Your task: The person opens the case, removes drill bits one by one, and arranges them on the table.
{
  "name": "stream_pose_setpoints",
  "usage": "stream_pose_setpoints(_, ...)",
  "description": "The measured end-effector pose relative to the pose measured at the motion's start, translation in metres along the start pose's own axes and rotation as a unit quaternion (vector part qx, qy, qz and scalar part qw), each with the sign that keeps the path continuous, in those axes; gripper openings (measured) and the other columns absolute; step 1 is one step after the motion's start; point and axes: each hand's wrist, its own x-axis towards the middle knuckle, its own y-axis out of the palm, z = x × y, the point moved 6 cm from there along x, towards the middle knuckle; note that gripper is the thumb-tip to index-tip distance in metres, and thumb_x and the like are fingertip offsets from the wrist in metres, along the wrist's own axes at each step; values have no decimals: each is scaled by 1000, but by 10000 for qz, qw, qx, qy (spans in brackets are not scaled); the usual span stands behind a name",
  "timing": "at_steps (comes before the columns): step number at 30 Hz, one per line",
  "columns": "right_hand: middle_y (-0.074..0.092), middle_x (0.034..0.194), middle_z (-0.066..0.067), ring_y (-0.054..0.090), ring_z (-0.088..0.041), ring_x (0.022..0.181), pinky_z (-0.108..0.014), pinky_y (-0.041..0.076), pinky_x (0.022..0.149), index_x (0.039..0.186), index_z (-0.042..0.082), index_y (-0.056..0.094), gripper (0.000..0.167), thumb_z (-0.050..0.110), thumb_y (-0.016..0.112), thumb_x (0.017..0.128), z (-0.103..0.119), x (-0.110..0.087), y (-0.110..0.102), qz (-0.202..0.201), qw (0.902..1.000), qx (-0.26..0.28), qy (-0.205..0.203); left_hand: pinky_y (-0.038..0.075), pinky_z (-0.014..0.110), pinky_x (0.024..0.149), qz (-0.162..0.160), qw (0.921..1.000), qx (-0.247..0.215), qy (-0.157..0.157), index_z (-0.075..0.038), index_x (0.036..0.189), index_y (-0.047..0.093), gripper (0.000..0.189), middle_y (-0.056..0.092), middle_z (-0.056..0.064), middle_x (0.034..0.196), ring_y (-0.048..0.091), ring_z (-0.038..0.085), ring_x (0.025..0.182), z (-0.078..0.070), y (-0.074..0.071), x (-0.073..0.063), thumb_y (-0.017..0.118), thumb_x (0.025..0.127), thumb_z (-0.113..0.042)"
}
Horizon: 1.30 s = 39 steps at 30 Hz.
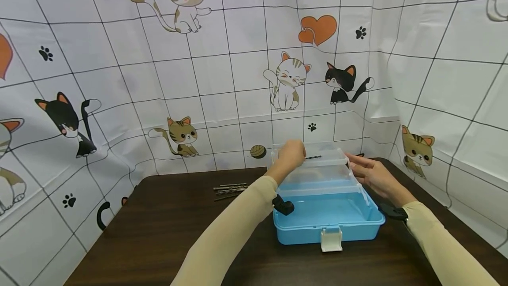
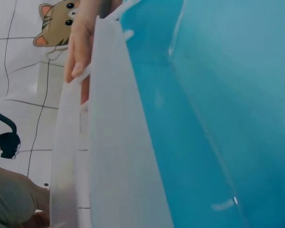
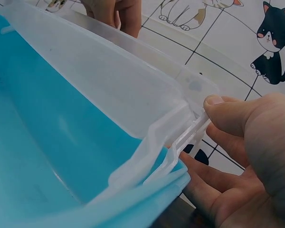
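Note:
A blue toolbox [image 1: 329, 233] stands opened, its translucent upper trays [image 1: 327, 173] raised at the back. My left hand [image 1: 291, 152] is over the rear tray with its fingers curled down, and a dark drill bit [image 1: 313, 157] sticks out to the right from its fingertips. At the right end, my right hand [image 1: 373, 175] holds the tray's side arm [image 3: 185, 137], thumb on its upper end and fingers around behind. The blue bottom compartment [image 2: 218, 118] shows bare plastic. In the left wrist view the fingertips of the left hand are hidden behind the tray wall.
Several drill bits [image 1: 230, 190] lie together on the dark wooden table [image 1: 170, 220], left of the toolbox. A white latch [image 1: 331, 239] hangs down at the box's front. Behind the table hangs a white sheet [image 1: 238, 78] printed with cats.

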Motion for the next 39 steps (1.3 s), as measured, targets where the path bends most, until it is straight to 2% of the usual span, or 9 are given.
stream_pose_setpoints(3, 33, 158, -26, 60, -12, 120, -38, 55, 90, 158, 8, 38, 58, 28, 57, 107, 3, 1, 2, 15, 10000, -70, 9, 56, 28, 62, -78, 10000, -54, -18, -14, 99, 81, 7, 74, -3, 100, 69, 15, 83, 1, 2, 2, 78, 93, -16)
stream_pose_setpoints(5, 34, 158, -24, 60, -12, 120, -38, 55, 90, 158, 9, 39, 58, 29, 57, 107, 5, 1, 3, 31, 9999, -94, 17, 56, 27, 64, -82, 9998, -172, 111, -13, 97, 81, 6, 74, -3, 98, 69, 15, 84, 4, 1, 3, 78, 93, -16)
stream_pose_setpoints(8, 34, 158, -24, 60, -13, 120, -38, 55, 90, 158, 9, 38, 58, 29, 57, 107, 7, 2, 3, 55, 9999, -127, 10, 56, 27, 70, -4, 9972, -447, 596, -11, 98, 81, 8, 75, -1, 98, 69, 16, 89, 9, 1, 5, 76, 95, -15)
stream_pose_setpoints(11, 34, 158, -25, 60, -11, 119, -37, 55, 90, 158, 9, 38, 58, 29, 57, 107, 6, 1, 2, 50, 9999, -136, 10, 55, 26, 74, 117, 9903, -846, 1099, -8, 102, 81, 11, 75, 2, 100, 68, 17, 92, 14, 2, 7, 73, 97, -13)
stream_pose_setpoints(14, 34, 158, -26, 61, -10, 117, -36, 55, 90, 158, 8, 39, 58, 29, 58, 107, 4, 0, 1, 25, 10000, -93, 2, 54, 24, 75, 180, 9819, -1329, 1339, -5, 105, 80, 13, 75, 3, 100, 67, 15, 90, 21, 3, 6, 70, 98, -12)
stream_pose_setpoints(19, 34, 157, -26, 61, -10, 118, -38, 55, 91, 158, 8, 38, 58, 28, 57, 107, 1, -1, 0, 34, 10000, -72, -10, 53, 25, 73, 35, 9708, -2042, 1260, -7, 106, 79, 14, 72, 0, 101, 64, 12, 89, 33, 0, 0, 69, 99, -14)
stream_pose_setpoints(26, 35, 157, -24, 61, -10, 118, -39, 55, 91, 158, 8, 39, 59, 30, 58, 106, 4, -1, -2, -88, 9999, -57, 75, 53, 27, 72, -190, 9580, -2533, 1329, -10, 107, 79, 17, 71, -5, 97, 63, 11, 88, 38, -18, -15, 70, 98, -20)
stream_pose_setpoints(32, 34, 158, -26, 61, -9, 117, -38, 55, 91, 158, 6, 37, 60, 29, 58, 107, 3, -1, -2, -44, 10000, -48, 72, 54, 31, 77, 28, 9493, -2773, 1480, -14, 109, 79, 17, 71, -7, 99, 64, 11, 91, 48, -28, -32, 72, 98, -24)
stream_pose_setpoints(39, 34, 158, -25, 60, -14, 121, -39, 55, 91, 158, 7, 38, 61, 31, 58, 106, -1, -1, -2, -69, 9999, -72, 85, 54, 36, 82, 195, 9499, -2868, 1228, -17, 111, 78, 18, 70, -7, 103, 64, 13, 95, 82, -33, -50, 72, 98, -29)
